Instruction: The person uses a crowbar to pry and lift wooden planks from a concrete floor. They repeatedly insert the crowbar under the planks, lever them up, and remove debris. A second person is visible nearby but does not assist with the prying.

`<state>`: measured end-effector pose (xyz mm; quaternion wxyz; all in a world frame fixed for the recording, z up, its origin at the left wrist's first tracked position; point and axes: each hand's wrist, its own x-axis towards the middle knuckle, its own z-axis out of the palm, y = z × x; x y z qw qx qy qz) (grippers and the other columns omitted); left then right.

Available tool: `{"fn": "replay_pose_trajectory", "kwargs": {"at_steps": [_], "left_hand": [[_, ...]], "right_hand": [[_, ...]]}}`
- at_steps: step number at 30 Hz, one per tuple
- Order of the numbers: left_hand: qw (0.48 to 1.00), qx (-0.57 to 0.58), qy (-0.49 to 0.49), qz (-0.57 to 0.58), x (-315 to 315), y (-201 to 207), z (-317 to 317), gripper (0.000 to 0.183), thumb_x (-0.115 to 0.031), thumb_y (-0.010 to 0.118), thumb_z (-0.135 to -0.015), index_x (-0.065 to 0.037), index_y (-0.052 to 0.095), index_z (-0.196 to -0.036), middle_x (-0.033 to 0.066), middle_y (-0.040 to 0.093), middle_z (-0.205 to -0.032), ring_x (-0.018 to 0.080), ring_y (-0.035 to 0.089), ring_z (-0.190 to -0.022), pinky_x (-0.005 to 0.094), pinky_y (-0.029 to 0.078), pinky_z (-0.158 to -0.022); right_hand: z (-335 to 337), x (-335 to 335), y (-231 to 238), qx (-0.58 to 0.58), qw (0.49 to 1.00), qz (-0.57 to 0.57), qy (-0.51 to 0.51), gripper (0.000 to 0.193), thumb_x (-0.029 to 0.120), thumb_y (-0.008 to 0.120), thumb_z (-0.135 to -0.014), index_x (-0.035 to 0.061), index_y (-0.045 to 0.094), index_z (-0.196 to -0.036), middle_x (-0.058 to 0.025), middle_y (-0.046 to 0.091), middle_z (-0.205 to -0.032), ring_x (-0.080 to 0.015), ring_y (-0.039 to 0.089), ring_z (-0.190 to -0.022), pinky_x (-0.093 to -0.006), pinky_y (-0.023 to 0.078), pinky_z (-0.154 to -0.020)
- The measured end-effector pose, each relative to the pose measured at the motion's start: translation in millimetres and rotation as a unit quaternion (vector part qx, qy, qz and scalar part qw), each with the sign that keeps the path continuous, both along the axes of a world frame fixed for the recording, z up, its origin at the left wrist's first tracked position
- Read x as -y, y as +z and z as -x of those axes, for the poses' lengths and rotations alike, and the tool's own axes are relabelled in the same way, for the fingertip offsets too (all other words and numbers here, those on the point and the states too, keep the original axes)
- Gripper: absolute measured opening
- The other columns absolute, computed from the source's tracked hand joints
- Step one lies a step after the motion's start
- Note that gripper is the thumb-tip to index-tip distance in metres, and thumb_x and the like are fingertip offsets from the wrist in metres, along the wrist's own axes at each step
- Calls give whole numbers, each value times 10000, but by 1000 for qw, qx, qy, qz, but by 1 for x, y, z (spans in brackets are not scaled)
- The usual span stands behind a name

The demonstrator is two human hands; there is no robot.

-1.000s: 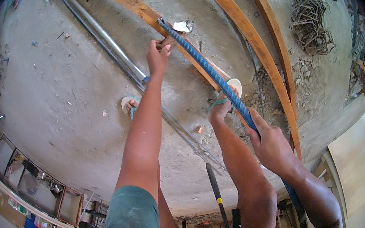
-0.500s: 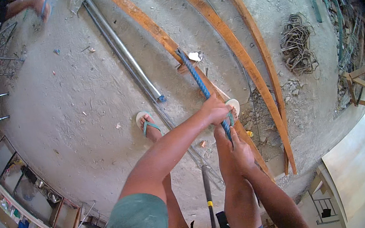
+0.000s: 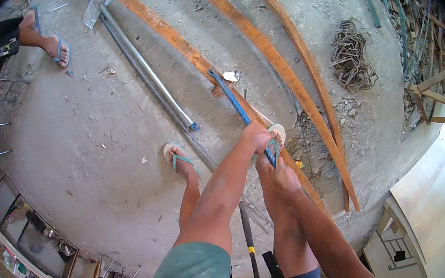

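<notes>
Two hands grip one blue ribbed bar (image 3: 238,108). The left hand (image 3: 256,136) is closed around it at mid-length; the right hand (image 3: 283,175) is closed around it just below, nearer the body. The bar runs up and left from the grip, its free end resting against the nearest plank (image 3: 181,45). Its lower end is hidden behind the hands and leg.

No containers lie near the grip. Shelf compartments (image 3: 25,235) along the lower left rim hold small items too blurred to identify.

Both feet wear sandals: the left one (image 3: 178,157) on bare concrete (image 3: 94,157), the right one (image 3: 274,134) directly behind the left hand, on the plank. A grey pipe (image 3: 148,75) lies left of the bar, apart from it. Two more planks (image 3: 273,58) run parallel to the right. A bundle of wire loops (image 3: 352,57) sits well apart at right. Another person's sandalled foot (image 3: 56,48) stands at upper left.

Since half a second ago, the left hand has stayed low by the right foot; a second ago it was far up the bar.
</notes>
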<state>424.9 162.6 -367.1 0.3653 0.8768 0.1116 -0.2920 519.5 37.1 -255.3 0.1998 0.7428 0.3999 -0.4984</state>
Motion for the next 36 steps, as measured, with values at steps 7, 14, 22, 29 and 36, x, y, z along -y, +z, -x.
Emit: {"fn": "replay_pose_trajectory", "kwargs": {"at_steps": [7, 14, 22, 29, 36], "left_hand": [[997, 37, 72, -17, 15, -19, -10, 332, -212, 701, -720, -166, 699, -1049, 43, 738, -885, 239, 710, -857, 404, 491, -723], [990, 72, 116, -34, 25, -37, -14, 133, -215, 699, -715, -170, 744, -831, 55, 737, -828, 245, 716, -785, 425, 509, -667], [998, 48, 41, 16, -15, -8, -28, 272, -207, 697, -658, -132, 736, -916, 130, 712, -770, 312, 703, -730, 432, 538, -622], [996, 48, 64, 28, -21, -16, -48, 180, -200, 686, -646, -133, 749, -801, 143, 709, -788, 312, 704, -755, 441, 541, -620], [998, -7, -31, 60, -18, -13, -31, 418, -184, 664, -696, -173, 669, -1115, 133, 711, -833, 329, 700, -780, 453, 545, -641]], "right_hand": [[-21, 17, -28, 7, 999, -27, 28, 355, 351, 506, -961, 17, 438, -1060, -309, 642, -809, -488, 642, -784, -584, 501, -697], [-33, 30, -50, -6, 998, -17, 56, 319, 315, 486, -960, 31, 419, -1086, -290, 655, -809, -453, 666, -766, -558, 527, -676], [-60, -20, -3, -66, 998, 4, 18, 384, 313, 509, -946, -4, 439, -1150, -335, 638, -895, -488, 637, -872, -583, 495, -779], [-84, -35, -13, -68, 998, -1, 4, 413, 277, 509, -933, 43, 488, -1273, -318, 649, -972, -488, 622, -941, -567, 474, -862], [-63, -8, -18, -123, 992, -2, -42, 384, 260, 509, -907, -62, 560, -1110, -321, 651, -919, -477, 643, -891, -545, 504, -813]]}}
